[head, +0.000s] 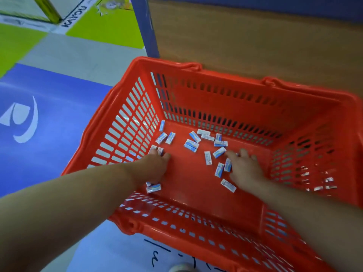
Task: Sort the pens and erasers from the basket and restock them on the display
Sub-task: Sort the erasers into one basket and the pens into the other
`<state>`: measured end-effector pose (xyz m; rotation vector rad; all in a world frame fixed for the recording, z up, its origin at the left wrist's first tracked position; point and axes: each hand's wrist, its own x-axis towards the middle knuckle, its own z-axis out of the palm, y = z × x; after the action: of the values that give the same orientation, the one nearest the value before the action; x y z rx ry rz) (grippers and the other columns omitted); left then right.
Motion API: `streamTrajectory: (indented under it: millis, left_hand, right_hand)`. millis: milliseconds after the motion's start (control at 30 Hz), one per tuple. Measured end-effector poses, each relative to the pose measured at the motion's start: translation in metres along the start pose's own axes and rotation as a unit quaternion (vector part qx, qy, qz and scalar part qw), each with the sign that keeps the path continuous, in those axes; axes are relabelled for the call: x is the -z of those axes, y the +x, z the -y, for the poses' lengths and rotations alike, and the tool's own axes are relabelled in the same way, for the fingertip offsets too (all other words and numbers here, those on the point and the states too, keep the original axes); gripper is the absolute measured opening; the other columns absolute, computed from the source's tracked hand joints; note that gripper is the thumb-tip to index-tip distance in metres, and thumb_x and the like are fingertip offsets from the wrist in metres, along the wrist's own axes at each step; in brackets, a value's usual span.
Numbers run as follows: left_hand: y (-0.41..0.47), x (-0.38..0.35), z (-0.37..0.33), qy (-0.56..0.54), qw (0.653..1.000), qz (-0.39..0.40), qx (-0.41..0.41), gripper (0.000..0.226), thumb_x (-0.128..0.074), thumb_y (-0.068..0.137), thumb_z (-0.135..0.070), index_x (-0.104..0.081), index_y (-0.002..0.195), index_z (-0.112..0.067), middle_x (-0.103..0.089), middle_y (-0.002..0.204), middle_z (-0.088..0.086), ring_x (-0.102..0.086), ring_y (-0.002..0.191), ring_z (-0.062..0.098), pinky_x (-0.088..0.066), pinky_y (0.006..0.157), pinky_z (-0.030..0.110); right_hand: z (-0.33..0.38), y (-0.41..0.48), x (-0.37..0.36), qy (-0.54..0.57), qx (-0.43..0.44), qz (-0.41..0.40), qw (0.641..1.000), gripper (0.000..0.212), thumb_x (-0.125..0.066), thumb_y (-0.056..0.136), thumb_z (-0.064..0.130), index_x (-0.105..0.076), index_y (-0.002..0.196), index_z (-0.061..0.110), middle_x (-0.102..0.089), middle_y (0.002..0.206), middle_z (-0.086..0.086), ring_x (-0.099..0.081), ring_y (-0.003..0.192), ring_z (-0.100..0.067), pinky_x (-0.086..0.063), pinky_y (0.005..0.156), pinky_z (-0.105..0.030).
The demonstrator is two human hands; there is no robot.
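**Erasers being gathered from the basket bottom**

The red basket (216, 99) is set on the floor (49, 107), against a wooden panel (255, 36). Small wrapped erasers (191, 145) are scattered across its bottom, mostly towards the far edge and the left wall. No pens can be seen among them.

The left hand (155, 167) is reached down by the left wall, its fingertips on two erasers there. Whether these are gripped cannot be told. The right hand (244, 169) is laid with fingers spread and fairly straight over the erasers near the right side, with nothing held.

Several risks are judged likely:
- A loose handful could be spilled on the lift, as the pieces are small and smooth.
- Erasers could be pushed through the wall slots.
- The pieces under the left wrist at the near edge could be overlooked.
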<state>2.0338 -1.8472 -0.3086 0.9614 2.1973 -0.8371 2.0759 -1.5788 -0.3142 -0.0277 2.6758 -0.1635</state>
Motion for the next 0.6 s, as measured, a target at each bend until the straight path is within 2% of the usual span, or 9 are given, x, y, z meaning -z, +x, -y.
streamTrajectory:
  millis: [67, 100, 200, 300, 367, 433, 500, 567, 600]
  left_hand:
    - [0.001, -0.001, -0.005, -0.005, 1.0, -0.024, -0.018, 0.049, -0.042, 0.094, -0.039, -0.038, 0.134, -0.011, -0.052, 0.107, 0.003, -0.055, 0.082, 0.015, -0.045, 0.052, 0.013]
    - [0.001, 0.0, -0.003, -0.027, 0.999, -0.041, -0.021, 0.05, -0.046, 0.093, -0.038, -0.036, 0.134, -0.011, -0.054, 0.103, 0.003, -0.055, 0.082, 0.015, -0.047, 0.051, 0.014]
    - [-0.007, 0.007, -0.001, -0.134, 0.99, -0.036, 0.001, 0.051, -0.065, 0.084, -0.028, -0.041, 0.125, -0.011, -0.059, 0.112, 0.016, -0.056, 0.102, 0.03, -0.049, 0.075, 0.035]
    - [-0.008, 0.015, 0.001, -0.228, 0.972, -0.05, 0.025, 0.042, -0.066, 0.079, -0.025, -0.052, 0.117, -0.014, -0.063, 0.111, 0.008, -0.059, 0.102, 0.026, -0.046, 0.076, 0.033]
    - [-0.006, 0.015, 0.0, -0.283, 0.958, -0.056, 0.005, 0.036, -0.067, 0.076, -0.025, -0.057, 0.109, -0.018, -0.064, 0.107, 0.001, -0.06, 0.099, 0.021, -0.044, 0.074, 0.029]
    - [-0.005, 0.016, 0.001, -0.331, 0.941, -0.071, -0.018, 0.027, -0.069, 0.074, -0.024, -0.06, 0.099, -0.019, -0.065, 0.1, -0.002, -0.06, 0.094, 0.018, -0.041, 0.069, 0.024]
    - [-0.003, 0.017, 0.002, -0.389, 0.917, -0.084, -0.022, 0.021, -0.069, 0.072, -0.019, -0.061, 0.092, -0.019, -0.064, 0.089, -0.006, -0.06, 0.088, 0.015, -0.04, 0.067, 0.021]
    - [-0.002, 0.019, 0.003, -0.454, 0.888, -0.075, -0.007, 0.019, -0.069, 0.07, -0.012, -0.062, 0.086, -0.02, -0.059, 0.077, -0.009, -0.06, 0.078, 0.013, -0.045, 0.064, 0.022]
    - [-0.003, 0.022, 0.005, -0.508, 0.858, -0.07, 0.008, 0.02, -0.069, 0.07, -0.007, -0.063, 0.084, -0.02, -0.059, 0.074, -0.008, -0.06, 0.072, 0.011, -0.047, 0.06, 0.022]
  right_hand:
    - [0.005, 0.001, -0.006, 0.027, 0.019, -0.01, 0.999, 0.044, -0.058, 0.078, 0.014, -0.048, 0.118, 0.029, -0.045, 0.117, -0.002, -0.05, 0.111, -0.026, -0.032, 0.094, -0.033]
    - [0.006, 0.0, -0.008, 0.041, 0.02, -0.01, 0.999, 0.039, -0.058, 0.078, 0.015, -0.05, 0.113, 0.029, -0.046, 0.113, -0.001, -0.051, 0.108, -0.025, -0.033, 0.093, -0.032]
    - [0.01, -0.001, -0.008, 0.112, -0.009, -0.021, 0.993, 0.029, -0.066, 0.075, 0.015, -0.055, 0.099, 0.026, -0.043, 0.099, 0.002, -0.054, 0.098, -0.023, -0.036, 0.088, -0.03]
    - [0.012, -0.001, -0.009, 0.222, -0.057, -0.045, 0.972, 0.031, -0.073, 0.067, 0.008, -0.054, 0.086, 0.024, -0.044, 0.087, 0.004, -0.052, 0.088, -0.021, -0.039, 0.075, -0.027]
    - [0.015, -0.001, -0.009, 0.319, -0.101, -0.052, 0.941, 0.031, -0.073, 0.064, 0.002, -0.054, 0.081, 0.021, -0.05, 0.081, 0.002, -0.056, 0.081, -0.022, -0.045, 0.069, -0.029]
    - [0.021, -0.001, -0.004, 0.445, -0.161, -0.047, 0.88, 0.029, -0.072, 0.067, 0.001, -0.054, 0.079, 0.021, -0.058, 0.08, 0.0, -0.062, 0.073, -0.023, -0.055, 0.069, -0.038]
    - [0.028, -0.001, 0.002, 0.564, -0.217, -0.027, 0.796, 0.022, -0.068, 0.073, 0.002, -0.055, 0.081, 0.018, -0.058, 0.079, -0.001, -0.061, 0.069, -0.02, -0.057, 0.066, -0.04]
    - [0.035, -0.003, 0.01, 0.669, -0.264, 0.019, 0.695, 0.016, -0.057, 0.075, -0.001, -0.054, 0.081, 0.014, -0.055, 0.069, -0.003, -0.056, 0.062, -0.018, -0.053, 0.055, -0.032]
    - [0.038, -0.005, 0.014, 0.712, -0.278, 0.056, 0.642, 0.018, -0.051, 0.073, -0.003, -0.056, 0.083, 0.011, -0.053, 0.065, -0.005, -0.053, 0.057, -0.017, -0.049, 0.049, -0.027]
